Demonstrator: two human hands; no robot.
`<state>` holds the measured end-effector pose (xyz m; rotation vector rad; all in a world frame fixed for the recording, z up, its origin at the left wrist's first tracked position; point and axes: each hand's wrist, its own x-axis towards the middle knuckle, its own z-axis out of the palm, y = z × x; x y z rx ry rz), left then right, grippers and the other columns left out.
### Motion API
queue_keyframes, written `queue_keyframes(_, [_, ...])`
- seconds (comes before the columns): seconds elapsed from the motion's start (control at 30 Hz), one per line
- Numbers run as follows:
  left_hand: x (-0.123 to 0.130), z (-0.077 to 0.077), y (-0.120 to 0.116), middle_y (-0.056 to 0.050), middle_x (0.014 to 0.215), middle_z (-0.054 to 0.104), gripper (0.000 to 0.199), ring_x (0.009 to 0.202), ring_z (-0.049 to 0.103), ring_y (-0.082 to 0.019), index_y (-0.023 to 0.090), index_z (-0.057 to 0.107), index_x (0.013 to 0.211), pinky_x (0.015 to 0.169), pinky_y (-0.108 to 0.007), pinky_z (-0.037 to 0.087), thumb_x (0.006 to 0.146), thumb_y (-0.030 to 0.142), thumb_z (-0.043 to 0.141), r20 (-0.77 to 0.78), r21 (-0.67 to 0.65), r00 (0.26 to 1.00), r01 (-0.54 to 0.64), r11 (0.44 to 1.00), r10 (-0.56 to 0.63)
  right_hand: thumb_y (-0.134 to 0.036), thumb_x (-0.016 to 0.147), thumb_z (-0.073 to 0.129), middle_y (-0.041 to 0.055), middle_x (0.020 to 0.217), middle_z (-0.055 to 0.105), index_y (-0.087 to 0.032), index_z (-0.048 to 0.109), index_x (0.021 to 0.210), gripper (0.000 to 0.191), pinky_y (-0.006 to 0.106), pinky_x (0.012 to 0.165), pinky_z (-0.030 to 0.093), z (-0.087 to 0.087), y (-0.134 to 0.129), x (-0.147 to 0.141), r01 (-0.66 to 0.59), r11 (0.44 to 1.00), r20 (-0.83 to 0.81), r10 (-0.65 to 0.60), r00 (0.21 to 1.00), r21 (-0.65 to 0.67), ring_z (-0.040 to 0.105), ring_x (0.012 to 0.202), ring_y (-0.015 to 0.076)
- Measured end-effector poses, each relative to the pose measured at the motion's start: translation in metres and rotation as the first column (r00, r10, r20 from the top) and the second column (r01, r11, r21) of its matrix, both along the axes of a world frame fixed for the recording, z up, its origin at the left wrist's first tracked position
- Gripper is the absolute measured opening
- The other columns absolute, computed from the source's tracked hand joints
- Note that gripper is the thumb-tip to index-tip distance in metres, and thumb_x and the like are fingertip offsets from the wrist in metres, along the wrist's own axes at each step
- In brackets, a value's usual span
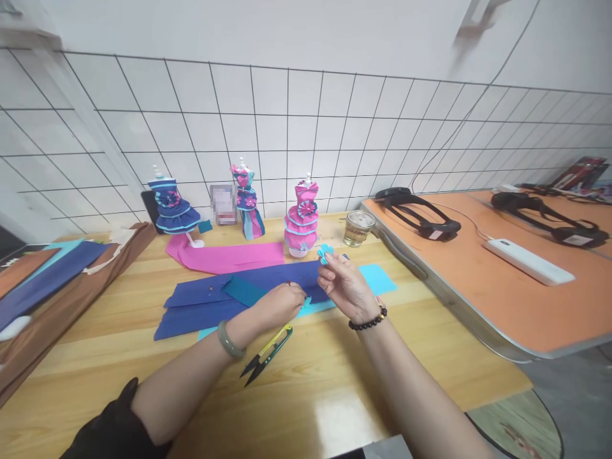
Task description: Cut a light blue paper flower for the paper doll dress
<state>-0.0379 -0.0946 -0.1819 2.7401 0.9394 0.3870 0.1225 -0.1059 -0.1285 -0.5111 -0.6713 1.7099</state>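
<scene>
My right hand is raised over the cloth and pinches a small light-blue fabric flower between thumb and fingertips. Lower and to its left, my left hand has its fingers drawn together; what they hold, if anything, is too small to make out. A small light-blue scrap shows beside those fingertips. Under both hands lie dark-blue cloth strips, a teal piece and a light-blue strip. Thread snips with yellow and green handles rest just below my left wrist, blades pointing toward me.
Along the wall stand miniature dress forms in a navy dress, a mixed pink-and-blue dress and a pink dress. A pink strip lies before them. A glass of liquid stands right, near an orange table holding black headsets.
</scene>
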Motion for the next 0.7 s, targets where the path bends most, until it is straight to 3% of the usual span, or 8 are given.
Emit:
queue_keyframes(0.13, [0.000, 0.000, 0.009, -0.005, 0.073, 0.065, 0.018, 0.073, 0.059, -0.013, 0.014, 0.062, 0.066, 0.074, -0.024, 0.043, 0.071, 0.007, 0.046, 0.107, -0.132, 0.993, -0.028, 0.991, 0.042, -0.022, 0.069, 0.067, -0.0075, 0.050, 0.041, -0.016, 0.054, 0.070, 0.015, 0.017, 0.044, 0.028, -0.005, -0.017, 0.033, -0.008, 1.000, 0.202, 0.005, 0.979, 0.012, 0.034, 0.044, 0.0030])
queue_keyframes(0.27, [0.001, -0.001, 0.025, -0.004, 0.075, 0.066, 0.014, 0.066, 0.060, -0.011, 0.013, 0.064, 0.073, 0.060, -0.018, 0.045, 0.071, 0.013, 0.051, 0.225, -0.252, 0.966, -0.066, 0.966, 0.124, -0.029, 0.069, 0.067, -0.0067, 0.045, 0.044, -0.016, 0.056, 0.073, 0.018, 0.018, 0.042, 0.022, -0.035, -0.034, 0.071, -0.022, 0.998, 0.482, 0.051, 0.875, -0.065, 0.034, 0.041, 0.0038])
queue_keyframes(0.4, [0.025, 0.001, 0.054, -0.003, 0.071, 0.068, 0.015, 0.062, 0.062, -0.012, 0.012, 0.065, 0.075, 0.056, -0.018, 0.047, 0.074, 0.019, 0.052, 0.319, -0.299, 0.923, -0.116, 0.947, 0.214, -0.035, 0.066, 0.068, -0.0027, 0.059, 0.054, -0.014, 0.058, 0.072, 0.024, 0.018, 0.043, 0.023, -0.062, -0.044, 0.090, 0.004, 0.992, 0.609, 0.076, 0.789, -0.129, 0.034, 0.043, 0.0024])
queue_keyframes(0.47, [0.046, 0.001, 0.072, -0.005, 0.075, 0.068, 0.017, 0.066, 0.063, -0.013, 0.011, 0.064, 0.078, 0.058, -0.020, 0.049, 0.076, 0.020, 0.050, 0.369, -0.276, 0.890, -0.172, 0.946, 0.269, -0.037, 0.066, 0.067, -0.0012, 0.063, 0.056, -0.013, 0.059, 0.073, 0.026, 0.018, 0.044, 0.025, -0.067, -0.047, 0.091, -0.009, 0.991, 0.630, 0.092, 0.771, -0.134, 0.035, 0.044, 0.0025])
queue_keyframes(0.57, [0.077, -0.004, 0.093, -0.008, 0.090, 0.066, 0.019, 0.083, 0.061, -0.016, 0.012, 0.063, 0.084, 0.074, -0.027, 0.049, 0.078, 0.015, 0.046, 0.429, -0.205, 0.844, -0.255, 0.945, 0.321, -0.040, 0.065, 0.067, -0.0011, 0.061, 0.056, -0.014, 0.059, 0.072, 0.029, 0.018, 0.045, 0.027, -0.065, -0.048, 0.088, -0.018, 0.991, 0.655, 0.103, 0.749, -0.136, 0.036, 0.045, 0.0036])
queue_keyframes(0.7, [0.097, -0.016, 0.103, -0.010, 0.104, 0.061, 0.028, 0.101, 0.054, -0.020, 0.013, 0.060, 0.098, 0.090, -0.037, 0.041, 0.075, 0.008, 0.045, 0.411, -0.112, 0.865, -0.266, 0.958, 0.288, -0.043, 0.064, 0.067, -0.0006, 0.060, 0.056, -0.014, 0.059, 0.071, 0.031, 0.018, 0.047, 0.030, -0.059, -0.047, 0.085, -0.033, 0.989, 0.706, 0.127, 0.696, -0.145, 0.040, 0.050, 0.0056])
